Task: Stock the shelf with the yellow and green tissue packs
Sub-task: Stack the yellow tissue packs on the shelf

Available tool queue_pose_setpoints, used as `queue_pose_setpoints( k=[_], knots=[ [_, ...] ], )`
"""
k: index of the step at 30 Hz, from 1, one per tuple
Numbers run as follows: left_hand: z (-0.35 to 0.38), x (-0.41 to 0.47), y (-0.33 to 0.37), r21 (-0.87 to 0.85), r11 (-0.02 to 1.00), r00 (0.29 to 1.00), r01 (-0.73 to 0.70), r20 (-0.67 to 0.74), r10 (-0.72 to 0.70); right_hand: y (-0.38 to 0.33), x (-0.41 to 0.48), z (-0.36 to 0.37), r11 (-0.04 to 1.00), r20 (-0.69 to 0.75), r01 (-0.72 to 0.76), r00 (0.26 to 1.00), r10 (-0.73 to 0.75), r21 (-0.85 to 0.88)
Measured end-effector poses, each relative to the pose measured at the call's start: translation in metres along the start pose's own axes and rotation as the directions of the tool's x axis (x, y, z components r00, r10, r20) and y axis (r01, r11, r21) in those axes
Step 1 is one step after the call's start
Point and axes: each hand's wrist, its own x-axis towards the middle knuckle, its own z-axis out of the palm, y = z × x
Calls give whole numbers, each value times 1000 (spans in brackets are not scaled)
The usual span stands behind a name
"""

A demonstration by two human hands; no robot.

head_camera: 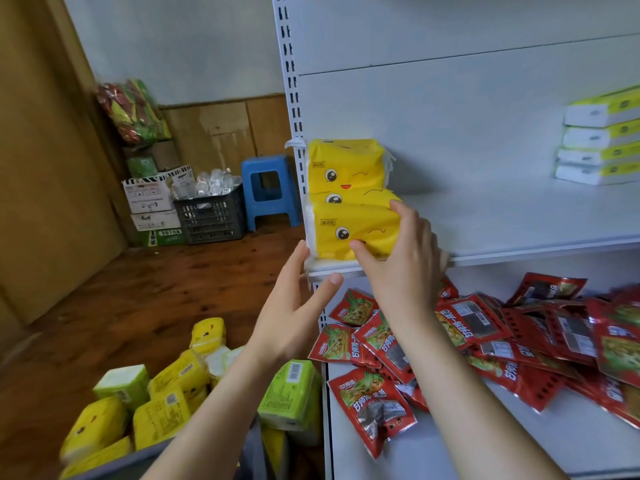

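The right hand (398, 258) clasps the front yellow tissue pack (353, 230) at the shelf (519, 230) edge, while the left hand (294, 306) spreads open, empty, just beside its lower left corner.

The white metal shelf (519, 220) carries yellow plastic-wrapped tissue packs (349, 202) stacked at its left end and flat white-and-green boxes (599, 140) stacked at right; red foil snack packets (485, 341) litter the lower white shelf board (519, 441).

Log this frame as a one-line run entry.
phase: placing | right hand: on front yellow tissue pack | left hand: open at its left end | shelf: yellow packs stacked
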Motion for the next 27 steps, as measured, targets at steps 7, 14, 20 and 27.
queue_pose_setpoints(
  k=[7,14,20,27],
  knots=[
    [1,-1,0,38,998,998,43,-39,-41,3,4,-9,985,86,18,996,-34,174],
    [-1,0,5,-39,998,998,57,-15,-58,1,-1,-9,972,-70,105,993,-93,212],
    [-17,-21,1,-28,992,991,121,-55,-122,-34,-22,-6,861,-254,424,898,-360,280],
    [-84,-88,-47,91,961,942,263,-239,-235,-79,-103,34,758,163,380,832,-531,530]
  ],
)
